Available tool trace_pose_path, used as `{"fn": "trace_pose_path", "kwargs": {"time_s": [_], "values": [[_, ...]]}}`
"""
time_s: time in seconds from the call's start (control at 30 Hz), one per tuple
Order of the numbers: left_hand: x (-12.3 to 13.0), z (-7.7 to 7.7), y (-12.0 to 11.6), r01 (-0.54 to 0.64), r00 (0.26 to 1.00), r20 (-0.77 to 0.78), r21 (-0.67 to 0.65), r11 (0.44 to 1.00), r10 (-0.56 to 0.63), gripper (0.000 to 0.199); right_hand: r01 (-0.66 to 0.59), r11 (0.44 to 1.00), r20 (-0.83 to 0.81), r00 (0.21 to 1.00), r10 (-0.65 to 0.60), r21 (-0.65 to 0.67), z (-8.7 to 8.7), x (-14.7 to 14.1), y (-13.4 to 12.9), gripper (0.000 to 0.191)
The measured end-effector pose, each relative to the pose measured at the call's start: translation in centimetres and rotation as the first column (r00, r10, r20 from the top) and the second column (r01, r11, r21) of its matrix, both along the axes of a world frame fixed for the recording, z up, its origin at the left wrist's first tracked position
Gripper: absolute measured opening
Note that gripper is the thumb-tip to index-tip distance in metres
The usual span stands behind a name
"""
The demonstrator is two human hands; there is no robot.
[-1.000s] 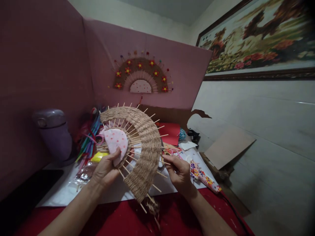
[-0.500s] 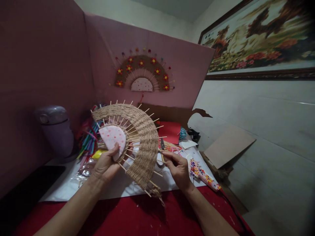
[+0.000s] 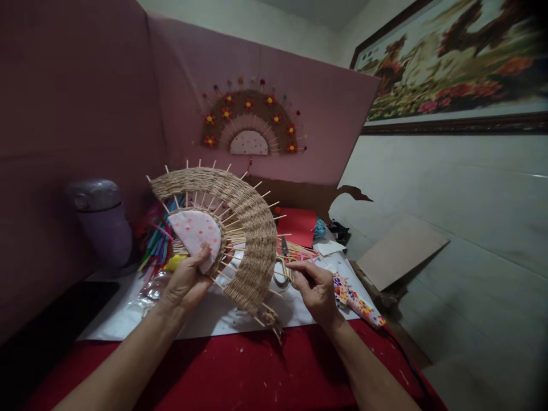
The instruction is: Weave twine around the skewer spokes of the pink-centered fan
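My left hand (image 3: pixel 190 279) grips a half-round woven fan (image 3: pixel 257 245) at its inner half disc (image 3: pixel 194 234), which is covered in white cloth with pink dots. The thumb presses on the cloth, and the other fingers are hidden behind. Thin wooden sticks radiate from the disc through a band of twisted tan cord and stick out past its outer edge. Loose cord (image 3: pixel 270 318) hangs from the lower end. My right hand (image 3: pixel 317 288) is closed in a pinch at the outer end of one stick. Scissors (image 3: pixel 284 246) lie on the table just behind those fingertips.
A similar fan with red flowers (image 3: pixel 248 104) hangs on the pink board (image 3: pixel 317 114). A purple bottle (image 3: pixel 105 228) stands left, near colourful pipe cleaners (image 3: pixel 156 245). Red paper (image 3: pixel 296 227), blue yarn (image 3: pixel 320 228) and a flower-patterned glue gun-like tool (image 3: pixel 362 308) lie right on the white sheet (image 3: pixel 205 319).
The fan has tipped and shifted slightly up and left in my left hand's grip. My right hand stays pinched by its outer edge. The whole view has moved a little.
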State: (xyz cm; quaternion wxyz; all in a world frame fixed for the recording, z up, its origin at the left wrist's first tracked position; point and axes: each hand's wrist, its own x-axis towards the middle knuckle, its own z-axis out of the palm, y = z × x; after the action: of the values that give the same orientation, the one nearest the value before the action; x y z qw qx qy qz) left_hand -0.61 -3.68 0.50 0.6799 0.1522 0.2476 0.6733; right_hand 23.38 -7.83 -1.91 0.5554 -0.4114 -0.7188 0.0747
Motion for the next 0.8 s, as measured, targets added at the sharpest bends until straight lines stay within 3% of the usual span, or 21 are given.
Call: {"fn": "trace_pose_path", "kwargs": {"time_s": [0.5,0.8], "values": [[0.4,-0.6,0.0,0.018,1.0,-0.021,0.025,1.0,-0.017,0.024,-0.025,0.996,0.162,0.987,0.012,0.08,-0.5,-0.2,-0.1,0.019],[0.5,-0.5,0.1,0.012,1.0,0.025,0.006,1.0,-0.013,0.025,0.021,0.98,0.273,0.959,-0.076,0.199,-0.9,-0.2,-0.1,0.025]]}}
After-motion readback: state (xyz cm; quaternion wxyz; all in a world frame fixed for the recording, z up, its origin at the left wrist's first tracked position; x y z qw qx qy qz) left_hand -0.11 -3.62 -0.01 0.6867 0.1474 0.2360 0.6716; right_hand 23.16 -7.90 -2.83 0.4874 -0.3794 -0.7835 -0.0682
